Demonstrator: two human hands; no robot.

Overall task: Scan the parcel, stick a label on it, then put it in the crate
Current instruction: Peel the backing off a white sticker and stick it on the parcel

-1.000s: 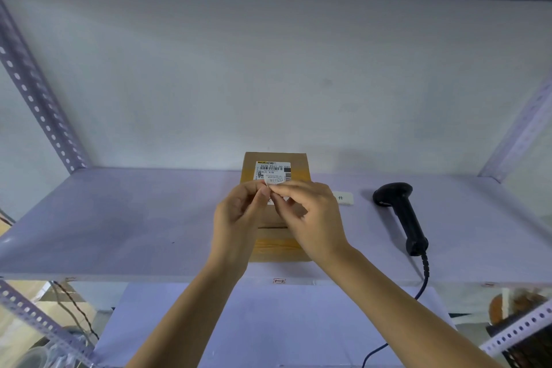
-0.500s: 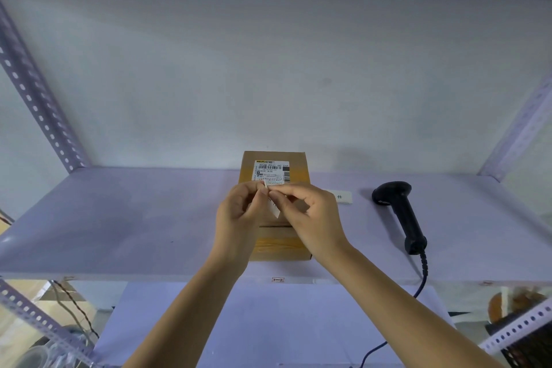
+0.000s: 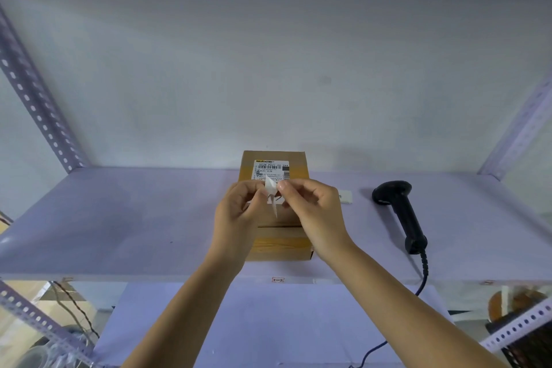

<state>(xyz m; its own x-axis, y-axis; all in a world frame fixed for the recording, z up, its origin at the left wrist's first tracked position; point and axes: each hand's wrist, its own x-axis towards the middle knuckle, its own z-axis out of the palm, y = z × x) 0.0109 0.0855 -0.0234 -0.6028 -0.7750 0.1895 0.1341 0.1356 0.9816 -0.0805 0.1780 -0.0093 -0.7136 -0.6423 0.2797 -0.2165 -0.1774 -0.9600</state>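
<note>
A brown cardboard parcel (image 3: 277, 243) lies on the pale shelf (image 3: 119, 218), with a printed shipping label (image 3: 271, 170) on its far end. Just above its middle, my left hand (image 3: 239, 218) and my right hand (image 3: 313, 212) pinch a small white label (image 3: 272, 191) between their fingertips. The label and its backing are coming apart, one strip hanging down. A black handheld scanner (image 3: 400, 212) lies on the shelf to the right, its cable trailing off the front edge. No crate is in view.
A small white sticker strip (image 3: 346, 197) lies on the shelf behind my right hand. Perforated metal uprights (image 3: 33, 98) stand at both sides. A lower shelf (image 3: 268, 323) sits below, with cables at lower left.
My hands have drawn slightly apart, and the white label now shows peeling open between the fingertips. Parcel and scanner have not moved.
</note>
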